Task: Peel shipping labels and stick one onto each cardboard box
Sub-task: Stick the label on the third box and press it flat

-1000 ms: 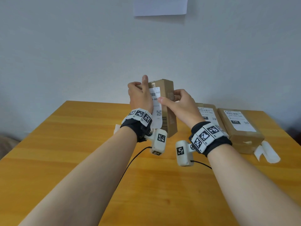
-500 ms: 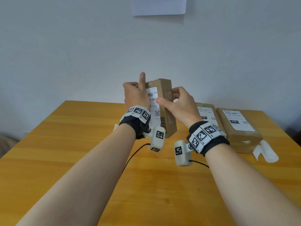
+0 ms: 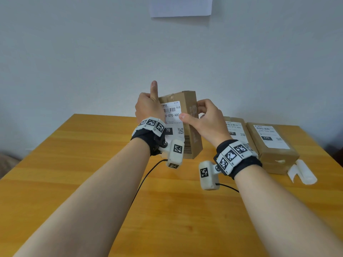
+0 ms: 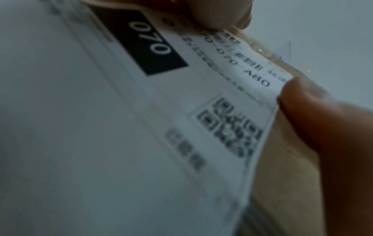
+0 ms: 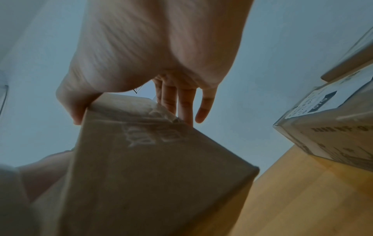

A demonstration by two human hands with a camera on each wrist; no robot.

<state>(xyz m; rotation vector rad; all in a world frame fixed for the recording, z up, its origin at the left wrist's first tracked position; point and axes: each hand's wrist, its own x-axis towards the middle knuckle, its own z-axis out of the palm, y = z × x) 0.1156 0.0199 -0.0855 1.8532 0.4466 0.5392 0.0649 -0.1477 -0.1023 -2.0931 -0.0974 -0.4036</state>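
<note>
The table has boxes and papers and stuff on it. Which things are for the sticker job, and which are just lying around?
For the job:
- brown cardboard box held upright
- white printed shipping label on it
- left hand and right hand, both gripping the box
- two labelled brown boxes lying flat

Just lying about:
- white curled paper strips
- white sheet on the wall
- orange wooden table

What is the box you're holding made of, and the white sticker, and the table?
The box looks like brown cardboard: matte, with creased edges. The label looks like thin white paper with black print; its edge bends off the box in the left wrist view. The table looks like smooth yellowish wood with grain lines, though it could be laminate.
</note>
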